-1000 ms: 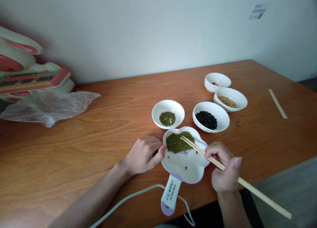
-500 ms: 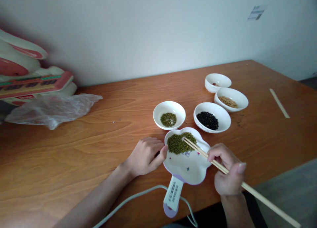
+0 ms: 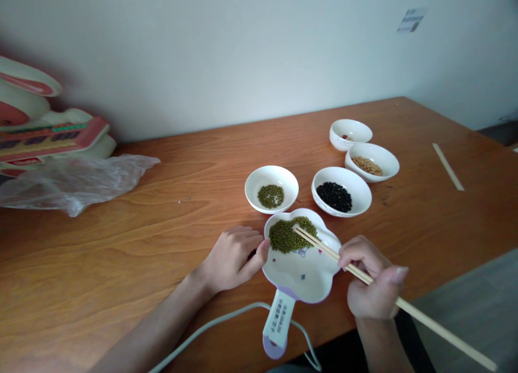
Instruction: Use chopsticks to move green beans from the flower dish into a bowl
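Observation:
My right hand (image 3: 373, 286) is closed around a pair of wooden chopsticks (image 3: 429, 323), whose tips rest among the green mung beans (image 3: 288, 236). These beans lie heaped in the upper left of a white, flower-shaped dish (image 3: 299, 290) with a purple rim and a labelled handle. My left hand (image 3: 234, 258) grips the dish's left rim, thumb at the edge and fingers curled. Just behind the dish stands a white bowl (image 3: 253, 185) with more mung beans. To its right, another white bowl (image 3: 361, 192) contains black beans (image 3: 334, 196).
Farther back are a bowl of tan beans or nuts (image 3: 367, 165) and a bowl with a few reddish bits (image 3: 350, 134). A wooden strip (image 3: 448, 167) lies at right. A plastic bag (image 3: 81, 181) and toy keyboard (image 3: 48, 138) sit at left. A pale cable (image 3: 214, 325) runs under the handle.
The whole scene has shifted slightly left as the camera turned. Both hands keep their grips, and the chopstick tips stay in the mung beans.

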### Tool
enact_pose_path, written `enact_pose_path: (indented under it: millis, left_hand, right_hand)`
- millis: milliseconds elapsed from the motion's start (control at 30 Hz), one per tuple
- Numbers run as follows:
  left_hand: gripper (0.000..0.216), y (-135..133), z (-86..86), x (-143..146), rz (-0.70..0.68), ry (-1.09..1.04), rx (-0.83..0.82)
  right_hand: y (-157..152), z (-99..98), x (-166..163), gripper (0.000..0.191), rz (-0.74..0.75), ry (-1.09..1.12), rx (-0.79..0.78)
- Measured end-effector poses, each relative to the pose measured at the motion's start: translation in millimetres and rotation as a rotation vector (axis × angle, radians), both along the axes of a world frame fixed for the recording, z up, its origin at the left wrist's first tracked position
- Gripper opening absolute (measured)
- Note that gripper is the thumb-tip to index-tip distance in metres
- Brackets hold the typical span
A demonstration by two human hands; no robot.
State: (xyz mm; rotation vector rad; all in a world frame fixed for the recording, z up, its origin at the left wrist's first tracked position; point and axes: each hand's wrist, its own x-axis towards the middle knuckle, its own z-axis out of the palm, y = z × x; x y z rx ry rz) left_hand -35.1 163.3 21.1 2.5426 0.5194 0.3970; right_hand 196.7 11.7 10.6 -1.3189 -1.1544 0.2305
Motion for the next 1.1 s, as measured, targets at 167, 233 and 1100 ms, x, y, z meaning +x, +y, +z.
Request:
enact_pose_path:
  millis: [167,233,1100]
  left_hand:
    - [0.047,0.3,-0.5,1.1,0.004,0.000,0.005]
    - [0.047,0.0,-0.7,0.8,0.007,0.001,0.012]
    - [0.046,-0.4,-0.9,-0.2,-0.003,0.002,0.017]
  right_hand:
    - [1.4,4.6,-1.9,0.077,-0.024,0.035,0.047]
    - [2.1,5.5,-2.1,0.077,-0.032,0.048,0.060]
    - [1.7,-1.4,-2.8,0.076,-0.050,0.016,-0.059]
